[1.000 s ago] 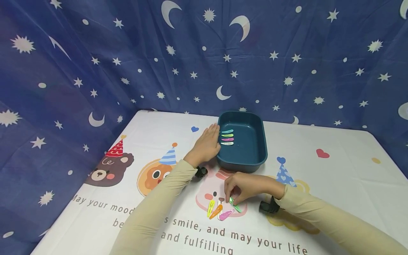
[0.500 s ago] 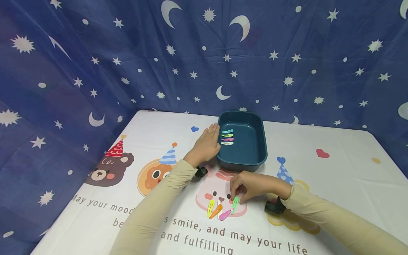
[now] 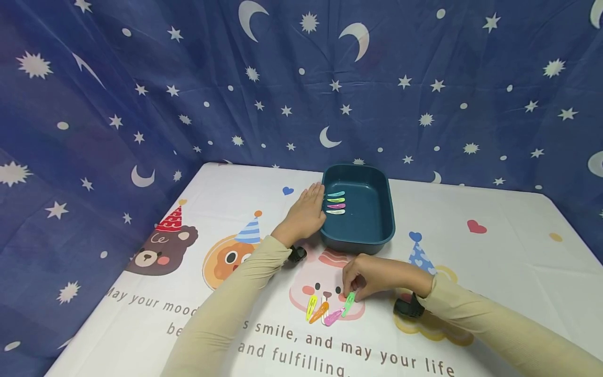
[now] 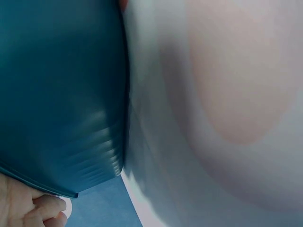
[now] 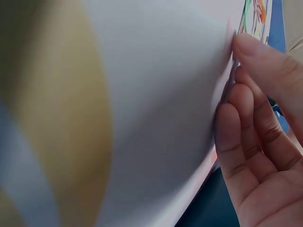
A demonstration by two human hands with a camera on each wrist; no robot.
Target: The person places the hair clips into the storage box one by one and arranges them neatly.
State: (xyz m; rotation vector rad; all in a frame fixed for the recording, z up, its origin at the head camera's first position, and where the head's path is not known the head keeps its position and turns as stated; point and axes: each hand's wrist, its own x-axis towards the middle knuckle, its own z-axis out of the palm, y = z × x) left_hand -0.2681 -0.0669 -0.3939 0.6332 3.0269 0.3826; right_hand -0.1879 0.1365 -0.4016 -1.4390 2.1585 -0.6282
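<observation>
My left hand (image 3: pixel 303 213) lies with straight fingers against the left side of the dark teal box (image 3: pixel 366 247); the left wrist view shows its fingertips at the rim of the box (image 4: pixel 61 118). Inside, along the left, a blue, a yellow-green, a pink and a white hair clip (image 3: pixel 336 212) lie in a column. In front of the box my right hand (image 3: pixel 369 275) pinches the upper end of a green hair clip (image 3: pixel 348 305) at the table, thumb and forefinger at its sides. Beside it lie a pink clip (image 3: pixel 334 317), an orange clip (image 3: pixel 319 313), a white one partly covered, and a yellow clip (image 3: pixel 311 308).
A white tablecloth (image 3: pixel 513 251) printed with cartoon animals, hearts and lettering covers the table. Behind it and to the left hangs a blue curtain (image 3: pixel 282 68) with moons and stars. The box stands near the table's back edge.
The green clip has turned, its upper end now leaning right instead of left. My right hand has shifted slightly right with it. The left hand and the box have stayed still.
</observation>
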